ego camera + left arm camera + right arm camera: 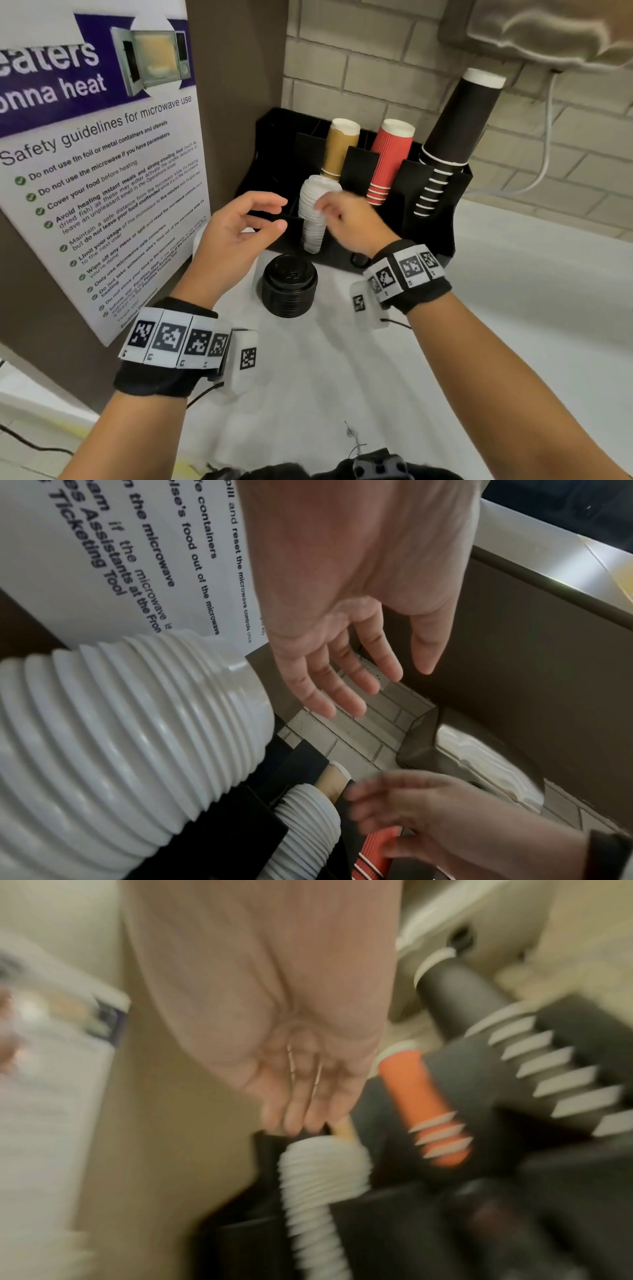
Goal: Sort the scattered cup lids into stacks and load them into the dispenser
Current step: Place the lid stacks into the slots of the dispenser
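A white lid stack [313, 222] [318, 1177] [304, 826] stands tilted in a front slot of the black dispenser [428, 219]. My right hand [325, 205] [294, 1123] [377, 804] is at the top of that stack with straight fingers; blur hides whether it touches. My left hand [279, 214] [380, 685] hovers just left of the stack, fingers relaxed, holding nothing. A black lid stack [289, 287] stands on the white counter [342, 377] in front of the dispenser. A second, wider white lid stack [120, 737] fills the left wrist view's lower left; in the head view my left hand mostly hides it.
Brown cups [340, 147], red cups [390, 161] and black cups [455, 137] fill the dispenser's rear slots. A microwave safety poster [102, 171] covers the panel close on the left. A brick wall with a white cable [544, 164] lies behind.
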The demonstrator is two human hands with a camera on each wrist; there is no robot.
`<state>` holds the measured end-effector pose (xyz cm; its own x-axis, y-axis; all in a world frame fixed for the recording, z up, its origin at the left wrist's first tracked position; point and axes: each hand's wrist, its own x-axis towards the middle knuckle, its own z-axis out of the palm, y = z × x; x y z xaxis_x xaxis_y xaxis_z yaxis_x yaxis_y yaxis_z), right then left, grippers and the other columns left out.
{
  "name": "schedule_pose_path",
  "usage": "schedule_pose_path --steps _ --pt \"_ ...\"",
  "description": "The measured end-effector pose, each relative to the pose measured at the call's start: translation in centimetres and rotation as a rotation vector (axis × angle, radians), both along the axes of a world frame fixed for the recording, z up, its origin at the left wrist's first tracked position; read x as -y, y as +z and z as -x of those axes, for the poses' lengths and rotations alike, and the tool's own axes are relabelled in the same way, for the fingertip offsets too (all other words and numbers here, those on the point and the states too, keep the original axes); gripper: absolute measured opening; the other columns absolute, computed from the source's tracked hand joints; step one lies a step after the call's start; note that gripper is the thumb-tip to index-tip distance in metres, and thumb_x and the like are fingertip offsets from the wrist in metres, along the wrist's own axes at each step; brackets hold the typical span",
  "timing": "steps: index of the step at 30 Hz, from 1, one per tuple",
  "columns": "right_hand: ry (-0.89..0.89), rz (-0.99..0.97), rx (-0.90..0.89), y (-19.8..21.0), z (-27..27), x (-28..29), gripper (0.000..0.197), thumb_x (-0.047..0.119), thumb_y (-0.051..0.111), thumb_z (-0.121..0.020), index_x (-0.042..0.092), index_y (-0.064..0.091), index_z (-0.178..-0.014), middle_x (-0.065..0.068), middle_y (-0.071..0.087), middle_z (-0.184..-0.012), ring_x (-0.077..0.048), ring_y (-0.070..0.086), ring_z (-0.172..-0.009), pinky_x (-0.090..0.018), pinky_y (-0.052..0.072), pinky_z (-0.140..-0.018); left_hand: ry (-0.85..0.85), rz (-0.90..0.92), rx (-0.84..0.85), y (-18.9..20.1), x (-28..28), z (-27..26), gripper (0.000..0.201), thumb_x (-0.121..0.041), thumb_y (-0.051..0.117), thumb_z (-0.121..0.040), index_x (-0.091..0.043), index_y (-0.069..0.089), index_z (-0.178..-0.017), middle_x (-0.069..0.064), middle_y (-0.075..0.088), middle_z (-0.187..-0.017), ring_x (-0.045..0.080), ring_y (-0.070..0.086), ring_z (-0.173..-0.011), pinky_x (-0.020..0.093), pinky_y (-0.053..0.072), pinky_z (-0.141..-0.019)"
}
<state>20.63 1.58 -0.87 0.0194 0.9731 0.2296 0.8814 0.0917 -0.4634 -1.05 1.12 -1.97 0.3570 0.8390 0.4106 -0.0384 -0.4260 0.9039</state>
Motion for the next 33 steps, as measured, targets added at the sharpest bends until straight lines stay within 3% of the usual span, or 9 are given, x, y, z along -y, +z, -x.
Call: schedule_pose_path --steps 3,6,12,16,21,24,26,30,33 --pt "0.191 0.446 0.103 -1.8 3.2 0.4 0.072 0.045 0.072 -0.080 0.018 0.043 -0.141 -0.007 0.050 -0.135 -0.023 0.047 -0.124 -0.031 0.041 -0.102 -0.014 -0.002 0.007 0.0 0.1 0.0 0.027 -0.006 0.065 -0.089 -0.026 0.064 -0.107 -0.002 0.064 -0.107 0.005 0.060 -0.083 0.012 0.048 -0.076" --pt "0.181 0.546 0.222 -3.9 4.5 0.3 0.100 0.052 0.080 -0.067 0.027 0.026 -0.148 -0.009 0.040 -0.140 -0.027 0.041 -0.128 -0.043 0.042 -0.104 -0.023 0.004 0.003 -0.2 0.3 0.2 0.026 -0.006 0.065 -0.089 -0.025 0.064 -0.108 0.000 0.064 -0.106 0.004 0.061 -0.084 0.012 0.048 -0.075" --pt "0.164 0.526 0.184 -5.5 4.7 0.0 0.094 0.041 0.082 -0.068 0.022 0.030 -0.144 -0.012 0.054 -0.125 -0.027 0.054 -0.111 -0.039 0.051 -0.092 -0.007 0.011 -0.001 -0.4 0.4 0.8 0.026 -0.008 0.065 -0.090 -0.027 0.065 -0.108 -0.002 0.065 -0.106 0.002 0.061 -0.084 0.011 0.047 -0.075" --pt "0.112 0.371 0.122 -4.2 3.6 0.3 0.084 0.047 0.079 -0.067 0.030 0.036 -0.137 -0.002 0.057 -0.122 -0.025 0.054 -0.112 -0.044 0.045 -0.098 0.002 0.004 0.013 -0.4 0.4 0.7 0.028 -0.007 0.066 -0.089 -0.028 0.064 -0.107 -0.004 0.063 -0.107 -0.001 0.061 -0.084 0.011 0.047 -0.074" --pt "0.164 0.149 -0.571 -0.7 1.9 3.4 0.069 0.031 0.080 -0.074 0.037 0.044 -0.132 0.003 0.064 -0.105 -0.009 0.064 -0.096 -0.022 0.052 -0.081 -0.051 0.024 -0.069 -0.9 0.5 -0.1 0.065 -0.029 0.081 -0.073 -0.044 0.049 -0.127 -0.016 0.049 -0.135 0.000 0.051 -0.121 0.020 0.047 -0.092" --pt "0.289 0.118 -0.903 0.0 2.3 5.7 0.062 0.019 0.073 -0.079 0.035 0.045 -0.132 -0.008 0.065 -0.108 -0.024 0.063 -0.105 -0.041 0.051 -0.096 -0.245 0.063 -0.071 -1.2 1.0 -1.1 0.094 -0.038 0.091 -0.060 -0.058 0.036 -0.134 -0.028 0.039 -0.142 0.000 0.043 -0.131 0.019 0.046 -0.094" --pt "0.325 0.098 -1.008 -0.1 2.3 6.8 0.062 0.015 0.071 -0.078 0.030 0.045 -0.132 -0.013 0.061 -0.116 -0.035 0.059 -0.111 -0.050 0.048 -0.097 -0.329 0.070 0.007 -1.2 1.4 -1.8 0.092 -0.034 0.087 -0.060 -0.058 0.038 -0.134 -0.029 0.044 -0.137 0.004 0.049 -0.128 0.022 0.051 -0.092" --pt "0.262 0.079 -1.035 -0.6 1.4 8.2 0.067 0.008 0.065 -0.080 0.016 0.040 -0.141 -0.027 0.054 -0.126 -0.040 0.055 -0.116 -0.050 0.048 -0.096 -0.386 0.032 0.053 -0.8 1.7 -2.5 0.084 -0.031 0.087 -0.060 -0.052 0.046 -0.130 -0.027 0.049 -0.131 0.010 0.055 -0.123 0.025 0.054 -0.085" --pt "0.215 0.061 -1.048 -0.5 0.9 8.8 0.062 0.008 0.066 -0.080 0.018 0.046 -0.137 -0.027 0.054 -0.125 -0.039 0.057 -0.115 -0.050 0.050 -0.095 -0.402 0.029 0.039 -0.7 2.0 -3.0 0.083 -0.032 0.088 -0.057 -0.052 0.047 -0.127 -0.029 0.049 -0.129 0.010 0.055 -0.121 0.026 0.055 -0.084"
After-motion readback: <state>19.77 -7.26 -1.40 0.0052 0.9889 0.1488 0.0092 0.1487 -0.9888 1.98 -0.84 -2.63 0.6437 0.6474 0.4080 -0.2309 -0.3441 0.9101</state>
